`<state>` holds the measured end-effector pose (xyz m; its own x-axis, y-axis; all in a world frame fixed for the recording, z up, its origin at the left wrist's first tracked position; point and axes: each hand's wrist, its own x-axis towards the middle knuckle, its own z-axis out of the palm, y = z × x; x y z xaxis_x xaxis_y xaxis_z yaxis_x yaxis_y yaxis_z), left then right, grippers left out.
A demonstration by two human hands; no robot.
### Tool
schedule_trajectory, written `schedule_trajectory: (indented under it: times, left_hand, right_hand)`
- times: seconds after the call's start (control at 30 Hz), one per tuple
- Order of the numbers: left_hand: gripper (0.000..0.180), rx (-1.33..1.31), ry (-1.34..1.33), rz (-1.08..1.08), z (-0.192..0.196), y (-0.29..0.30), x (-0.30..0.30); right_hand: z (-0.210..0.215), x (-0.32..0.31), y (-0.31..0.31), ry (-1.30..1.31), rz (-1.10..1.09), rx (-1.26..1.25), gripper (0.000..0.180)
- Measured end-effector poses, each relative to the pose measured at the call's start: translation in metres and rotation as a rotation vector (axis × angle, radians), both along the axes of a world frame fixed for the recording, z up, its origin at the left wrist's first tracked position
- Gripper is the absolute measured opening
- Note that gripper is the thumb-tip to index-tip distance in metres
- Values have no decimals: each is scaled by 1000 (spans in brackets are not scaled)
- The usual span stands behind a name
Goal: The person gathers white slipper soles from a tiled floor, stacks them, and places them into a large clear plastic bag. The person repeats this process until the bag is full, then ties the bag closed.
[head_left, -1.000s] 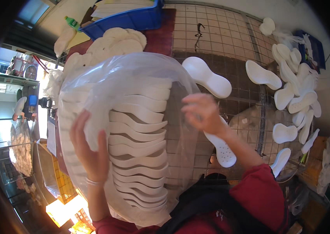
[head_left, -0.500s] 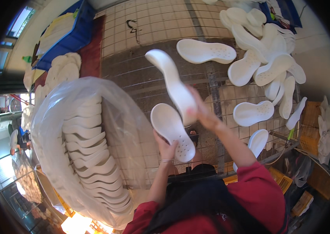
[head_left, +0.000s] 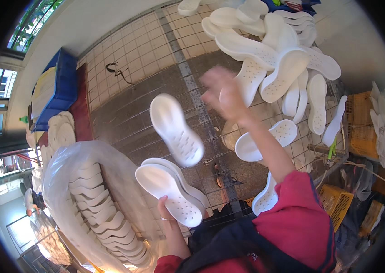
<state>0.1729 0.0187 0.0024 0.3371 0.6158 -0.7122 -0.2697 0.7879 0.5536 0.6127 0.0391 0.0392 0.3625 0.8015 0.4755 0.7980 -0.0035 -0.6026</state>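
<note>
Nearest me, my left hand [head_left: 168, 217] grips a pair of white shoe soles [head_left: 170, 190] beside the clear bag [head_left: 93, 200], already packed with stacked soles. Above them a single white sole [head_left: 176, 128] shows with no hand on it. Farther off, my right hand [head_left: 223, 92] is blurred, seemingly released, short of the large loose sole pile [head_left: 278, 54] on the wire rack [head_left: 138, 77]; I judge much remains to gather.
</note>
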Motion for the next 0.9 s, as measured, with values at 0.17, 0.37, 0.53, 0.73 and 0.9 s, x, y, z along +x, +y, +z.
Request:
schedule_trajectory:
  times: [0.17, 0.37, 0.53, 0.73, 0.9]
  left_hand:
    - [52, -49, 90, -207, 26, 26, 89]
    - [55, 110, 26, -429, 18, 37, 198]
    - [59, 202, -1, -488, 7, 24, 183]
    - [60, -78, -218, -284, -5, -38, 68]
    - [60, -137, -312, -114, -3, -47, 10]
  right_hand:
    - [-44, 101, -83, -125, -1137, -288, 96]
    - [-25, 80, -104, 261, -826, 71, 47]
    - [116, -58, -128, 775, -321, -309, 43]
    - [16, 17, -96, -418, -487, -562, 53]
    - [-61, 86, -44, -524, 57, -583, 21]
